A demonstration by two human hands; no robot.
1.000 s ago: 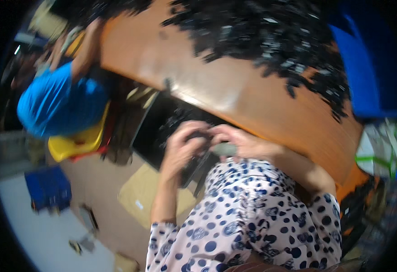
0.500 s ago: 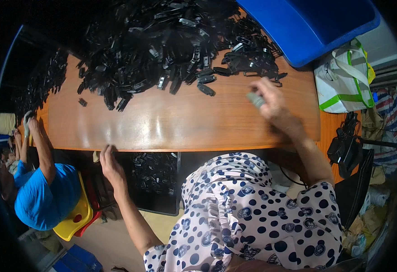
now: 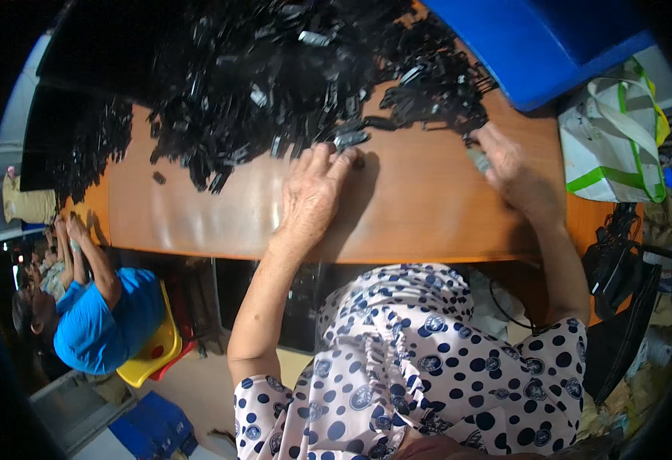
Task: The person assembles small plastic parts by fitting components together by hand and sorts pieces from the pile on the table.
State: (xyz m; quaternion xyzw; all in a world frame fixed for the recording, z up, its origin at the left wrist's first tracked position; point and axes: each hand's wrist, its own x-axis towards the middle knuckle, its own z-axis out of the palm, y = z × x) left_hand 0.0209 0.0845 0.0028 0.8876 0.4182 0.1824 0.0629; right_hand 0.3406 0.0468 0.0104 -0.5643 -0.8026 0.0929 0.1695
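Note:
My left hand reaches over the table to the near edge of a large heap of black plastic parts. Its fingers are bent around a small black plastic part, mostly covered by the fingertips. To the right, my right hand is at the near right tip of the heap, fingers drawn together beside dark parts. A grey-green piece shows at its thumb; whether it is held or wrapped round the thumb I cannot tell. What the right fingertips pinch, if anything, is hidden.
A blue plastic bin stands at the far right, with a white-and-green bag beside it. A co-worker in a blue shirt sits at the left on a yellow stool. Black cables hang off the right table end.
My left hand has moved from the table's front edge up to the heap and onto a black part. My right hand has shifted a little to the right, closer to the heap's tip.

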